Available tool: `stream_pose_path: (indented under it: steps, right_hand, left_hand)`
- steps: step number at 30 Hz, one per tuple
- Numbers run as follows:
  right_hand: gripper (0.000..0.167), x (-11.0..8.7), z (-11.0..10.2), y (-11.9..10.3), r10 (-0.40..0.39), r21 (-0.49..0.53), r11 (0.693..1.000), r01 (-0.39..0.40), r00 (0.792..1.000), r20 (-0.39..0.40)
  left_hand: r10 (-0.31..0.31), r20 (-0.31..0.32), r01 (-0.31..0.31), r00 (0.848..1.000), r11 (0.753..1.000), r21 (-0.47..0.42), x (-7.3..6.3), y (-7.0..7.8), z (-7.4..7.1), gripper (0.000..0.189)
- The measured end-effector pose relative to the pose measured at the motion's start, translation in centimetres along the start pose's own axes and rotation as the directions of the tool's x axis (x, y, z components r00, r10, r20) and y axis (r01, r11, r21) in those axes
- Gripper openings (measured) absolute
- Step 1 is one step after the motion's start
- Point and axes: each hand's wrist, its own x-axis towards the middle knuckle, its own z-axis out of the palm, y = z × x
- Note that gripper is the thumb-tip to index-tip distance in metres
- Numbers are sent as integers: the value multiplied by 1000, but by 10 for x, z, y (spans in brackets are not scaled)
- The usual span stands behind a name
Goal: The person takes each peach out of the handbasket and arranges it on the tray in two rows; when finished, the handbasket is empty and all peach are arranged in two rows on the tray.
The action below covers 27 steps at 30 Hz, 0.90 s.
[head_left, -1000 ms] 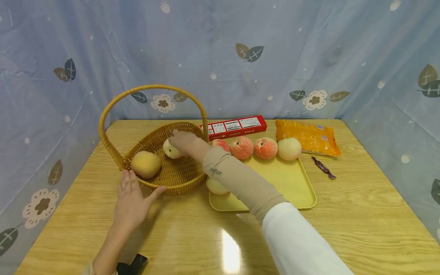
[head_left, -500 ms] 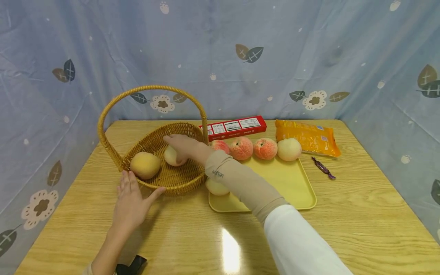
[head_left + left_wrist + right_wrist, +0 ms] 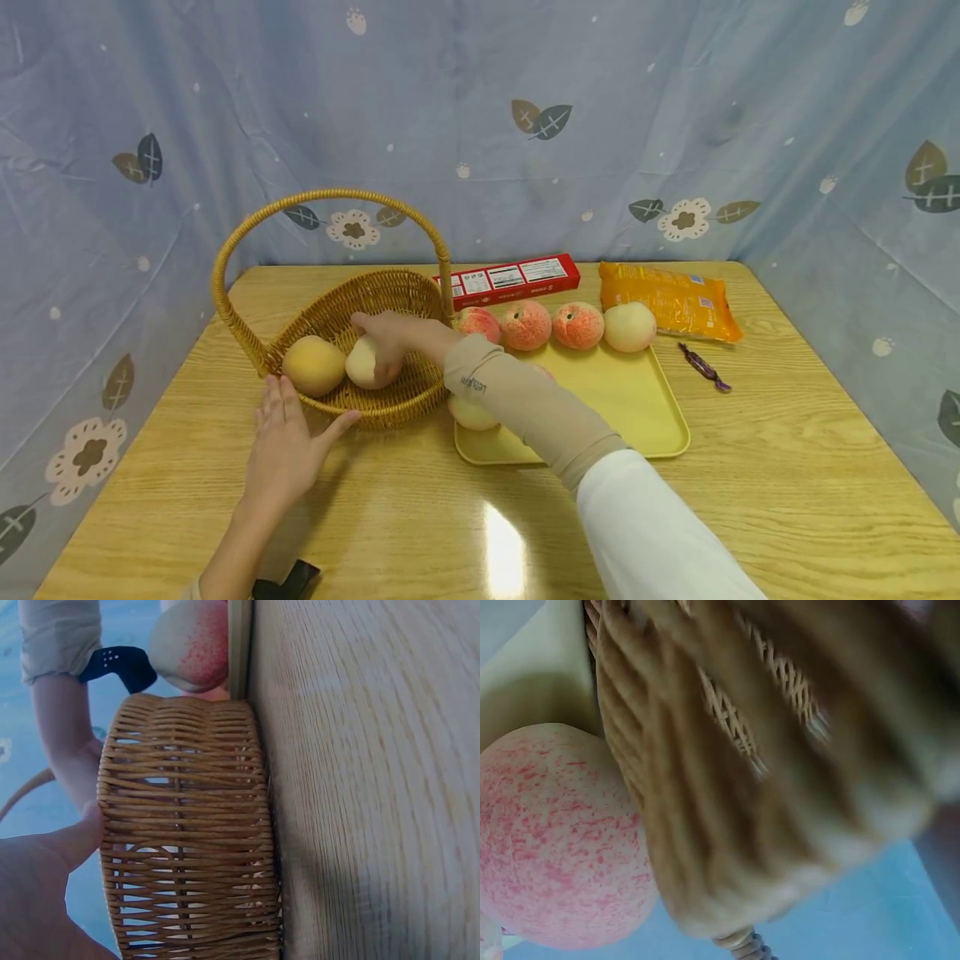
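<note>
A wicker basket [image 3: 401, 408] with a tall arched handle stands on the left of the table. Inside it, at the left, lies a yellow peach [image 3: 313, 367]. My right hand [image 3: 392, 337] reaches over the basket's right side and grips a pale peach [image 3: 362, 363] beside the yellow one, low in the basket. At the front rim, my left hand [image 3: 285, 450] rests with straight fingers on the left and its thumb spread along the edge; the left wrist view has this thumb against the woven wall [image 3: 187, 817]. Basket weave blocks the right hand from the right wrist view.
Right of the basket lies a yellow tray [image 3: 637, 408] with several red and pale peaches, such as a red one [image 3: 578, 325], along its back. Behind are a red box [image 3: 517, 282] and an orange packet [image 3: 671, 300]. A purple wrapped candy [image 3: 703, 367] lies farther right.
My right hand has shifted left and toward the front inside the basket with the pale peach, which now sits against the yellow peach. The left hand has stayed on the rim.
</note>
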Motion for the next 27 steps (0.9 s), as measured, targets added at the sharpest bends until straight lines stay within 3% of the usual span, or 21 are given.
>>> stream_pose_path:
  steps: [9,12,17,23,27]
  right_hand:
    - [46,-1,10,-17,99,-187,977,-107,994,-49]
    - [42,-3,10,-18,91,-200,974,-104,993,-76]
    - [48,-9,1,-20,28,-248,967,-61,990,-137]
    - [57,-31,-25,-20,-20,-222,974,-38,967,-253]
    - [65,-53,-38,-13,-52,-130,991,9,942,-332]
  left_hand:
    - [7,-6,-7,1000,1000,-2,1,0,1,114]
    - [11,0,-11,1000,1000,-1,1,0,2,114]
    - [1,21,-1,1000,1000,2,-1,0,2,114]
    - [0,21,-1,1000,1000,13,0,0,2,114]
    - [4,15,-4,1000,1000,14,1,0,2,114]
